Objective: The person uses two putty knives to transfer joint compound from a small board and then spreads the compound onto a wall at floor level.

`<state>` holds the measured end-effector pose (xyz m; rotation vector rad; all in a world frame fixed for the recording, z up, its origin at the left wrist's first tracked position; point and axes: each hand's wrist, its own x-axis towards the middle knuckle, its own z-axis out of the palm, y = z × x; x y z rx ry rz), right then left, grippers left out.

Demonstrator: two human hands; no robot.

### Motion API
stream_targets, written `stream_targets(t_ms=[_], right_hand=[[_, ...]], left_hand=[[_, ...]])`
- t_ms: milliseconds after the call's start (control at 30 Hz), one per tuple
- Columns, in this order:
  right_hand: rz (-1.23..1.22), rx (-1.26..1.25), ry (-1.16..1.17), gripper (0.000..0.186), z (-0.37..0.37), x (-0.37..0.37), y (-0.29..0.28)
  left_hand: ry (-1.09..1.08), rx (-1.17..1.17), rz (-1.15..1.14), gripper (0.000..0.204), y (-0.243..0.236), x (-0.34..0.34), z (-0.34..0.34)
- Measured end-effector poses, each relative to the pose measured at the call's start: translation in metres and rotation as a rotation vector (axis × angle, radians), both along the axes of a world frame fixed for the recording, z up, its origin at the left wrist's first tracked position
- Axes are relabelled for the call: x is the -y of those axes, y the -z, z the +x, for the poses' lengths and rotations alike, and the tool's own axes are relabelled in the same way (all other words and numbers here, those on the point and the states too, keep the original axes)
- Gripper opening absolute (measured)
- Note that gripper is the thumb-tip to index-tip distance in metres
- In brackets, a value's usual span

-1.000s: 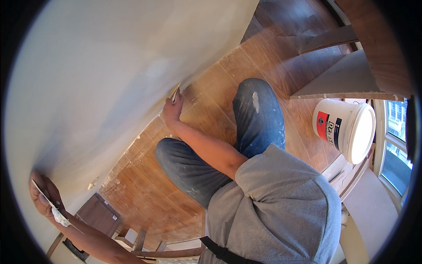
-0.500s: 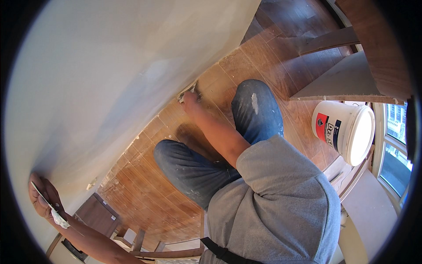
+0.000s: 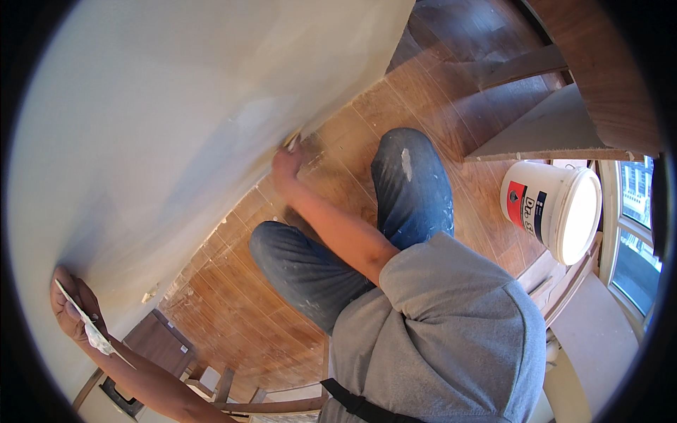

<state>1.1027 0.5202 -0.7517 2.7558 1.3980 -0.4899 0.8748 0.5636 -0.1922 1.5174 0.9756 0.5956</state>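
My right hand (image 3: pixel 285 168) is closed on a putty knife (image 3: pixel 292 143), most of it hidden by my fingers. Its blade is at the foot of the pale wall (image 3: pixel 176 120), just above the floor. At the lower left, my left hand (image 3: pixel 74 310) grips a thin putty board (image 3: pixel 81 310), seen nearly edge-on. A lump of white putty (image 3: pixel 97 340) clings to the board near my wrist. That hand is close against the wall; whether it touches is hard to tell.
My bent knees are over the wood-plank floor (image 3: pixel 233 310). To the right, a white bucket (image 3: pixel 525 201) stands below a wooden panel (image 3: pixel 550 130), near a window (image 3: pixel 631 247). A brown cabinet piece (image 3: pixel 155 342) and boards lie at the lower left.
My right hand has moved left and slightly up with the putty knife, onto the wall's lower edge. My left hand has barely moved; its board has tilted slightly.
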Motion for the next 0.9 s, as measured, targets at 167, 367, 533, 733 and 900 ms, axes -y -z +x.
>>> stream_targets(t_ms=[167,367,533,733,900], right_hand=[[1.094,-1.186,1.07,0.033,-0.036,0.047,-0.076],[0.669,-1.585,1.204,0.028,0.011,0.057,0.053],[0.475,-1.788,1.375,0.027,0.034,0.045,0.05],[0.553,-1.893,1.534,0.027,0.073,0.027,0.015],[0.521,-1.792,1.576,0.026,0.083,0.022,0.017]], left_hand=[[-0.049,-0.005,0.025,0.05,0.003,0.004,-0.016],[-0.071,-0.105,0.183,0.058,0.001,0.002,0.003],[-0.056,-0.058,0.101,0.052,0.005,0.02,-0.006],[-0.046,0.082,0.086,0.049,0.004,0.002,-0.007],[-0.033,0.049,-0.025,0.05,0.001,0.005,0.004]])
